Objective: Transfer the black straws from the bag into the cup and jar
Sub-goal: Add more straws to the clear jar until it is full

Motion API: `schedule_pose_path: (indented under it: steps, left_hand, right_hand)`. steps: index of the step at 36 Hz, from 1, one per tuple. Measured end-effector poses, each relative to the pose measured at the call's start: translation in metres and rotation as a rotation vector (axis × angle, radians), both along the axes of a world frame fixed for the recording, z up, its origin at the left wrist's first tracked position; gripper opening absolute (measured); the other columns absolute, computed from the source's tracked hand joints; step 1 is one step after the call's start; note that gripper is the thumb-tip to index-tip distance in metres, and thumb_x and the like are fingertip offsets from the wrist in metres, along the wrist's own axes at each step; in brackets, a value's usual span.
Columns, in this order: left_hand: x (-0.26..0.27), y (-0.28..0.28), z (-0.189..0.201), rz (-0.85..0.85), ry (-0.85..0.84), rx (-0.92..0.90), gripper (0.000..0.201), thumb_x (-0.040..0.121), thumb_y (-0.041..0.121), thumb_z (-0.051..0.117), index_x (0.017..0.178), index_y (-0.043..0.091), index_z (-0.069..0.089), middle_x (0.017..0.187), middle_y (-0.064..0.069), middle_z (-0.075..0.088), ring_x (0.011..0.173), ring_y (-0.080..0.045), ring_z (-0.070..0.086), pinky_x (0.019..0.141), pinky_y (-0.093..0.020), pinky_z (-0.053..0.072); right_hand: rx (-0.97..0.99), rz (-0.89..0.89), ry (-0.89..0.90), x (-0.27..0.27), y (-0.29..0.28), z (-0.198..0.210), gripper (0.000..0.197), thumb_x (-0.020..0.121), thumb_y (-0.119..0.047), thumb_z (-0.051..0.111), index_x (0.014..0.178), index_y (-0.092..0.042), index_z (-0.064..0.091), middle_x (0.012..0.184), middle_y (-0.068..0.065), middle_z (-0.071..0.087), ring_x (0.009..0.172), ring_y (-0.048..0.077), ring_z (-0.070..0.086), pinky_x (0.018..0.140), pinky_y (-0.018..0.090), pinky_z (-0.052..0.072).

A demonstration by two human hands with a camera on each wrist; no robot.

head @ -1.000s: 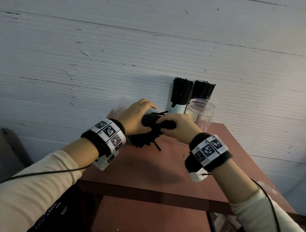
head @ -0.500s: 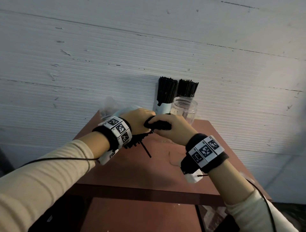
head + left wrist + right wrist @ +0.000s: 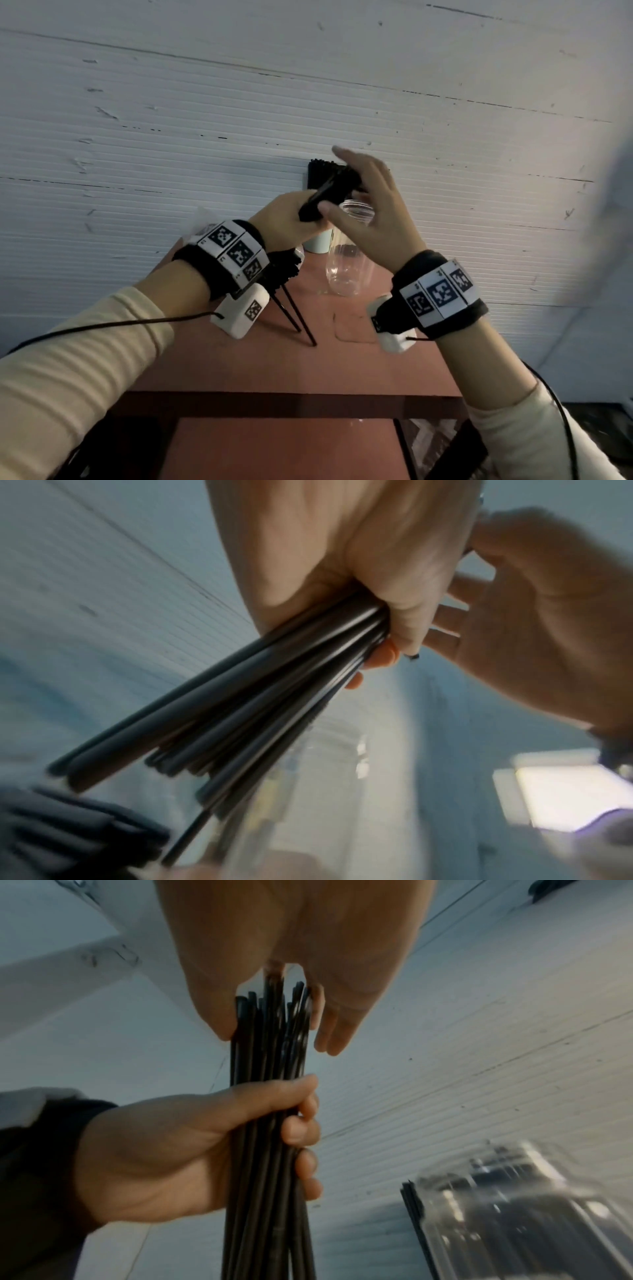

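Above table [image 3: 239, 370], left fingers [image 3: 304, 1131] around straws [image 3: 267, 1123]

Table [image 3: 239, 370] stands w/ its far edge against the wall [image 3: 205, 102]. Jar [image 3: 346, 270] near the far edge, roughly mid-width. Cup [image 3: 318, 240] behind the jar, a bit left, by the wall, straws standing in it. Bag [image 3: 205, 222] at the far left corner, mostly hidden behind the left wrist. Bundle of straws [image 3: 329, 195] held above the table, over & in front of the jar/cup: left hand [image 3: 287, 222] around its middle, right hand [image 3: 373, 212] at its upper end. A couple of straw ends reach down to the table left of the jar.
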State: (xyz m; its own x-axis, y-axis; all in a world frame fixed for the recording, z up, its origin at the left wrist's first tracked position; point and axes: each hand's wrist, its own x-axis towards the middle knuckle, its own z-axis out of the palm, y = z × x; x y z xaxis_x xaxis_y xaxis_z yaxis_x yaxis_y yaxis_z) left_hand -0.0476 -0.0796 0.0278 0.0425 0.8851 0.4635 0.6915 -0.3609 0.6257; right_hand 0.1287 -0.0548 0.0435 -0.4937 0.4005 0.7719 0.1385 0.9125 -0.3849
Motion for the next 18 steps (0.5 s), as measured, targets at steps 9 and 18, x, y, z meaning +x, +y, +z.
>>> schedule_pose_path:
  steps: [9,18]
  left_hand:
    - [0.039,0.000,0.004,-0.149,-0.355,-0.109,0.038,0.081,0.035,0.064,0.099,0.001,0.065,0.095,-0.014,0.071,0.093,-0.027,0.067,0.092,-0.046,0.053]
    - [0.050,0.020,-0.059,-0.172,-0.567,-0.404,0.064,0.053,0.043,0.087,0.110,0.021,0.067,0.117,-0.004,0.071,0.113,-0.017,0.065,0.105,-0.044,0.046]
  right_hand:
    - [0.074,0.002,0.020,0.001,-0.008,0.026,0.054,0.086,-0.010,0.060,0.138,-0.013,0.046,0.133,0.000,0.046,0.121,0.007,0.046,0.102,0.030,0.044]
    - [0.046,-0.080,-0.256,0.016,0.014,-0.010,0.034,0.089,-0.024,0.062,0.123,-0.016,0.062,0.124,-0.002,0.057,0.114,0.003,0.050,0.096,0.008,0.034]
